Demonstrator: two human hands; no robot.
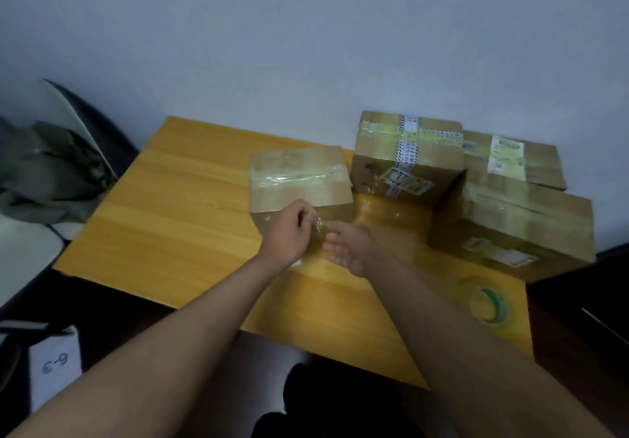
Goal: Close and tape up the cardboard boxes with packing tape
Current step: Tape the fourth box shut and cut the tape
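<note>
A: At the near face of the small box (299, 179), both hands meet. Left hand (289, 233): fingers curled, tips pinched on a crumpled bit of clear tape (318, 225). Right hand (350, 247): fingers loosely extended toward the same tape; whether it actually grips the tape cannot be told through the blur.

B: And the small box itself?

A: It stands on the yellow wooden table (177, 206), flaps closed, with a glossy clear strip running across its top. Both forearms reach to it from the bottom of the view.

B: What lies to the right?

A: Just beside the small box stands a taller box (405, 158), closed, crossed by printed and clear tape, with a label on its near face. Further right is a large box (517, 230) with a small label on its side; one flap looks raised at its left edge. Behind it, against the wall (306, 46), sits a flatter box (510, 158) bearing a pale label.

B: Where is the packing tape?

A: The tape roll (488, 303), clear with a green core, lies on the table near its right front corner, well apart from both hands.

B: And to the left?

A: A chair (30, 247) holding dark green cloth (47, 172) stands off the table's left edge.
</note>
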